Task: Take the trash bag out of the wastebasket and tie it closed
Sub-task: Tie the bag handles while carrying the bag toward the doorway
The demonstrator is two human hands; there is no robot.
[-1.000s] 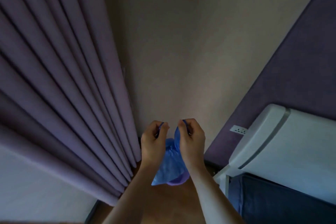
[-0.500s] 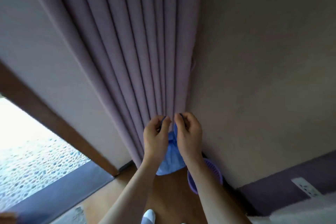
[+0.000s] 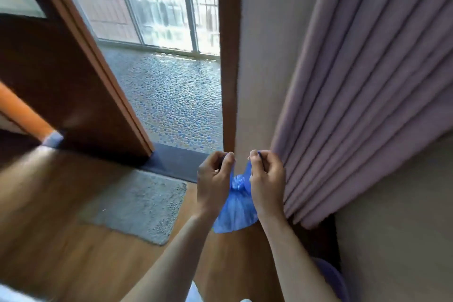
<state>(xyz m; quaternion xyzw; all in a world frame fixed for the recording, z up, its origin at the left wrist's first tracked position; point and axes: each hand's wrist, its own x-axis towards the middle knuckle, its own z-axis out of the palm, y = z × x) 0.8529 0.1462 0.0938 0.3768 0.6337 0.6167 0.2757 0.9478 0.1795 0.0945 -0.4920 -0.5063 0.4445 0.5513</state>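
A small blue trash bag (image 3: 236, 211) hangs in the air between my two hands, above the wooden floor. Its neck is bunched into a knot just below my fingers. My left hand (image 3: 214, 182) pinches one thin end of the bag between thumb and forefinger. My right hand (image 3: 267, 181) pinches the other end, and the two ends are drawn apart to the sides. The purple wastebasket (image 3: 331, 277) shows only as a rim at the lower right, mostly hidden behind my right forearm.
A mauve curtain (image 3: 362, 105) hangs close on the right, touching my right hand. A grey mat (image 3: 137, 203) lies on the wooden floor before a dark threshold. An open brown door (image 3: 63, 86) stands at the left, with a pebbled balcony floor (image 3: 179, 95) beyond.
My view has swung left, from the wall and curtain to the balcony doorway. My hands have spread apart, and a tight knot now shows at the bag's neck.
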